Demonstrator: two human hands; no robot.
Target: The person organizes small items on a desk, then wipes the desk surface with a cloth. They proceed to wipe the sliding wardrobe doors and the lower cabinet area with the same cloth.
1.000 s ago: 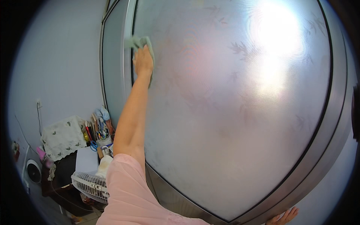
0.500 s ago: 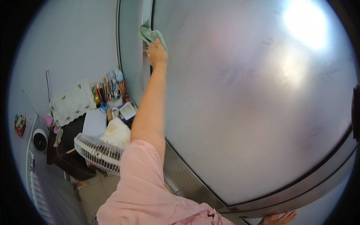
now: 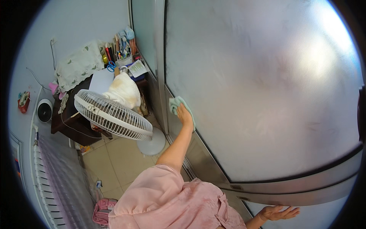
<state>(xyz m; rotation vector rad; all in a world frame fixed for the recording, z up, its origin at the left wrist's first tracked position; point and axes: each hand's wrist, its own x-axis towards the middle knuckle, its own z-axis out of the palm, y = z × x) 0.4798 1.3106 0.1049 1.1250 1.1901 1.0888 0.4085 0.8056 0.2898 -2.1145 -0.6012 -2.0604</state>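
Observation:
My left hand (image 3: 185,116) presses a pale green cloth (image 3: 177,104) against the metal frame at the lower left edge of a large frosted glass panel (image 3: 259,99). The fingers are closed over the cloth, and part of it trails below the hand along the glass edge. At the lower right, my right hand (image 3: 279,213) is empty, palm turned up and fingers stretched out, just under the metal rail (image 3: 289,196) at the panel's bottom. Whether it touches the rail I cannot tell.
Left of my arm stands a white fan (image 3: 114,116) on a round base (image 3: 151,142). Behind it, a dark desk (image 3: 70,124) carries papers, blue scissors (image 3: 111,66), books and pens. A white cloth (image 3: 122,91) covers something beside the fan. A purple curtain (image 3: 63,179) hangs at lower left.
My left hand has come down with the cloth from the upper part of the frame to its lower corner. My view has shifted, showing more of the fan and floor. The right hand stays low.

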